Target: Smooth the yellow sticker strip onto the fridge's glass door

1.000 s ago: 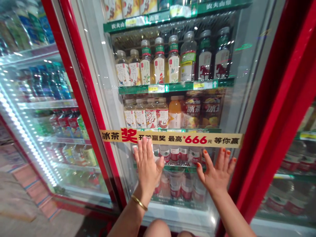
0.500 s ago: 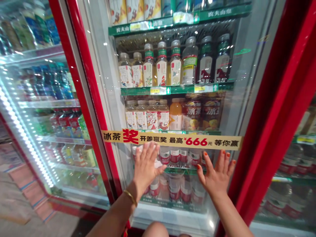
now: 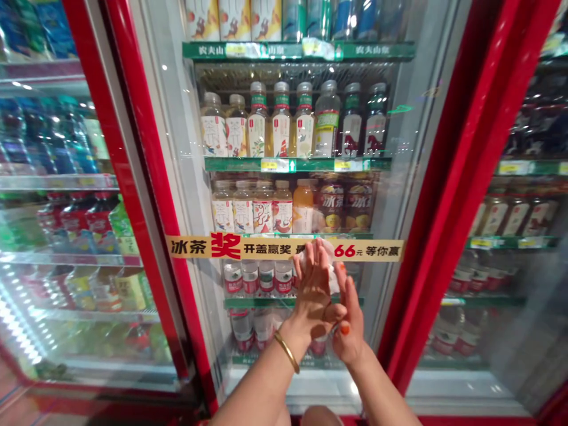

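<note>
My left hand [image 3: 314, 293], with a gold bracelet [image 3: 287, 351] at its wrist, is raised before the glass door with its fingers stretched upward. A crumpled white tissue [image 3: 332, 277] shows behind and beside those fingers, held against the palm side. Close at its right, my right hand [image 3: 352, 331] has orange nails and extended fingers. Its fingertips are by the tissue, and the two thumbs are near each other. Both hands overlap the view of a yellow banner strip [image 3: 266, 248] across the door, hiding part of its lettering.
Behind the glass, green-edged shelves [image 3: 231, 164] carry rows of bottles [image 3: 281, 127]. Red door frames [image 3: 448, 177] stand on both sides. Another lit cooler [image 3: 57, 183] with drinks is at left, and more bottles [image 3: 492, 216] are at right. A knee [image 3: 320, 415] shows at the bottom.
My left hand has moved right along with the tissue, and my right hand has moved left. The hands were apart and are now close together. The view has shifted slightly.
</note>
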Motion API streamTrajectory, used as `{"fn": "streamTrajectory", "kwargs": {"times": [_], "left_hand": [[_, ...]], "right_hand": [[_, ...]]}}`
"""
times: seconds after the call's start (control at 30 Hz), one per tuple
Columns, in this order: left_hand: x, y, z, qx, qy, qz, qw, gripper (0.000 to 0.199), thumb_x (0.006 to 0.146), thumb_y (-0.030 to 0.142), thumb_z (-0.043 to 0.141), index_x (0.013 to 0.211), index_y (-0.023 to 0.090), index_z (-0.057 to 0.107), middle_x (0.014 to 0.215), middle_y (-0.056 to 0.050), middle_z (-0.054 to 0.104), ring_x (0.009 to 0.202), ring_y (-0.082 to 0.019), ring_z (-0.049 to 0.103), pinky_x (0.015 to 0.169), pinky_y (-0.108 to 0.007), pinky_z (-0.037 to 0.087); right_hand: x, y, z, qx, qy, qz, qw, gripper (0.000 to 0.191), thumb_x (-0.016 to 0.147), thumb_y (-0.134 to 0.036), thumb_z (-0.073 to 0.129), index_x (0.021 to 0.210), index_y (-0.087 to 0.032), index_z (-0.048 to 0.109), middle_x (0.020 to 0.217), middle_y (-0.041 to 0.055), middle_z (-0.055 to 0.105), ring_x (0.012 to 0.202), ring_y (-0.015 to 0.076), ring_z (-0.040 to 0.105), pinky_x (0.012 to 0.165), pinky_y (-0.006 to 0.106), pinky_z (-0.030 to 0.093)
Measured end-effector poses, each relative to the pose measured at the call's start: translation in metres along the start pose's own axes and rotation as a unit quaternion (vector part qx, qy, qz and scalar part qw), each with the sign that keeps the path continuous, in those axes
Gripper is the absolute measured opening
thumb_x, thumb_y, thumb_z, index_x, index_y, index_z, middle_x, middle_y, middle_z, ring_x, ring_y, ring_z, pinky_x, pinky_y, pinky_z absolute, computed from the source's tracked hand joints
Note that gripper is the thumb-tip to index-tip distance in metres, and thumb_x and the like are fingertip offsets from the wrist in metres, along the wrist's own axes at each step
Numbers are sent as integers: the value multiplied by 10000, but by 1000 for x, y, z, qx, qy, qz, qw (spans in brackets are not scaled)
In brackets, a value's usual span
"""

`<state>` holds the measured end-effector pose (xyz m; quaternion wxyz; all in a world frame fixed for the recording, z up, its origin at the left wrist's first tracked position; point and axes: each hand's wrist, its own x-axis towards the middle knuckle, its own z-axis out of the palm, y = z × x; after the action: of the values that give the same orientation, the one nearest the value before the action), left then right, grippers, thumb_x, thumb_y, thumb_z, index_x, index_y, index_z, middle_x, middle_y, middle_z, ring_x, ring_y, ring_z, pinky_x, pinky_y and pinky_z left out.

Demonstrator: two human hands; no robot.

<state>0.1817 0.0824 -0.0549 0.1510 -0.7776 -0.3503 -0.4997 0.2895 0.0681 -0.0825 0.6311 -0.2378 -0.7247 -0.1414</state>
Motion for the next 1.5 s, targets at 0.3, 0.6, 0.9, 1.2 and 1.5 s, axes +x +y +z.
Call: {"fn": "streamTrajectory", "kwargs": {"times": [0.3, 0.6, 0.9, 1.2, 1.5], "left_hand": [[-61, -99, -91, 117, 93, 70, 986, 743, 1076, 274, 491, 1758, 339, 202, 1774, -75, 385, 1707, -253, 233, 1421, -551, 171], [-64, -131, -81, 273, 150, 44, 949, 898, 984, 223, 650, 1759, 290, 202, 1834, -29, 168, 1735, -246, 73, 1439, -506, 55], [-64, -130, -79, 276, 165, 51, 946, 886, 972, 235, 640, 1756, 281, 230, 1834, -19, 186, 1731, -244, 111, 1442, -481, 68], [-64, -129, -78, 281, 168, 47, 944, 895, 960, 240, 623, 1758, 289, 221, 1831, -6, 186, 1731, -236, 116, 1440, -502, 85], [-64, -130, -81, 276, 159, 49, 947, 898, 970, 233, 646, 1758, 291, 218, 1832, -16, 188, 1731, -239, 112, 1440, -484, 71]], "right_hand": [[5, 38, -11, -366, -39, 44, 929, 810, 1121, -415, 402, 1782, -211, -19, 1863, 152, 68, 1735, 370, 55, 1347, 701, 261], [43, 55, -12, -341, 101, 104, 929, 939, 964, -69, 380, 1772, -170, -86, 1862, 179, -33, 1734, 378, 32, 1324, 756, 299], [53, 59, 1, -325, 130, 112, 930, 768, 1109, -383, 305, 1784, -156, 18, 1852, 209, -23, 1722, 452, -3, 1253, 905, 162], [12, 64, -29, -417, -56, -121, 899, 854, 1089, -479, 468, 1773, -99, 124, 1860, 133, 66, 1741, 290, 61, 1400, 530, 232], [78, 28, 20, -374, -63, -128, 916, 1140, 1018, -766, 473, 1759, -25, 24, 1851, 223, -27, 1732, 404, -12, 1350, 637, 331]]}}
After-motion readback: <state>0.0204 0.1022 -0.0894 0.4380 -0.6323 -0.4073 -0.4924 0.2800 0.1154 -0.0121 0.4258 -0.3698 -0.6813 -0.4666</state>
